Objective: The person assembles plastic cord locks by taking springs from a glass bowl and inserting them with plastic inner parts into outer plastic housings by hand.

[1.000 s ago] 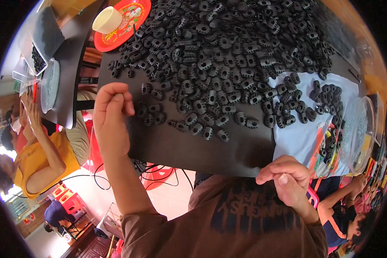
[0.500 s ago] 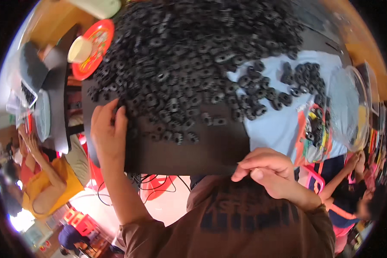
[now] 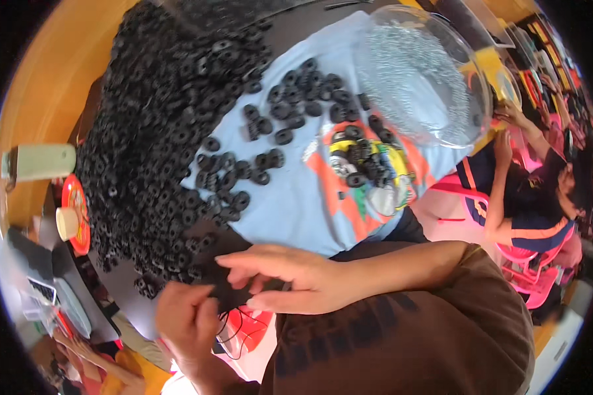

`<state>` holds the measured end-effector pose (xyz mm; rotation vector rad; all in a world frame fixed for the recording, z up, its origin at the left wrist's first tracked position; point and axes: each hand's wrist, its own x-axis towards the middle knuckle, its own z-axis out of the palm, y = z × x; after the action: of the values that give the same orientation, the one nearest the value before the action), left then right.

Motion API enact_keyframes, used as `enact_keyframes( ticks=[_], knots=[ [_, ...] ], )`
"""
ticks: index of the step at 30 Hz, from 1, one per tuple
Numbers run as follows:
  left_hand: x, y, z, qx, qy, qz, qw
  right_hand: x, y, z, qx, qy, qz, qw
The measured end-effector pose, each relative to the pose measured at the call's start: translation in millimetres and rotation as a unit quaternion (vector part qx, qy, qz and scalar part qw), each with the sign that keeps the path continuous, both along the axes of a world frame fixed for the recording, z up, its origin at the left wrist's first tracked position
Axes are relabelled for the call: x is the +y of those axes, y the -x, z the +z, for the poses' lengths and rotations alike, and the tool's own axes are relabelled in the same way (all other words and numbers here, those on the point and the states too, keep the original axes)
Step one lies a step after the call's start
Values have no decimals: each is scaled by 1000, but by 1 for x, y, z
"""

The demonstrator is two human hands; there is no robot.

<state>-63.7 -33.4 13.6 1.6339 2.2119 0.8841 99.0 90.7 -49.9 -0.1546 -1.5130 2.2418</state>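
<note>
A large heap of small black wheel-like pieces with holes in their middles (image 3: 171, 85) covers the dark tabletop. At its near edge is my left hand (image 3: 188, 322), fingers curled in and thumb against them. It is smeared by motion, and whatever it may hold is hidden. My right hand (image 3: 296, 280) reaches leftward beside it, index finger stretched out and thumb apart, with nothing visible in it. The two hands are apart. Beyond my right hand lies a light blue printed cloth (image 3: 296, 210), with more black pieces (image 3: 303, 95) scattered on it.
A clear round tub (image 3: 435, 72) of small silvery pieces stands on the cloth's far right. On the left are a red plate (image 3: 82, 217) with a cream cup (image 3: 66, 224) and a pale green bottle (image 3: 43, 162). Other people sit at both sides; cables hang below the table edge.
My view has swung right, bringing the cloth and tub toward the middle. My right hand has come left, close to my left hand, and its fingers have spread.
</note>
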Motion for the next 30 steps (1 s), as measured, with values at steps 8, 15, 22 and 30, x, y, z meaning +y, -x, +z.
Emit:
enact_keyframes(
  ticks=[8, 15, 22, 30],
  knots=[
    [46, -25, 17, -49, 19, -7, 999, 7, -3, -4, 31, 246, 113, 962],
    [103, -45, 40, -124, -2, 17, 992, 12, -3, -1, 4, 147, 97, 984],
    [198, -102, 54, -134, 52, -178, 973, 9, -3, -4, 3, 88, 90, 992],
    [283, -161, 18, 64, 83, -415, 904, 0, 9, -14, 36, 93, 70, 993]
  ],
)
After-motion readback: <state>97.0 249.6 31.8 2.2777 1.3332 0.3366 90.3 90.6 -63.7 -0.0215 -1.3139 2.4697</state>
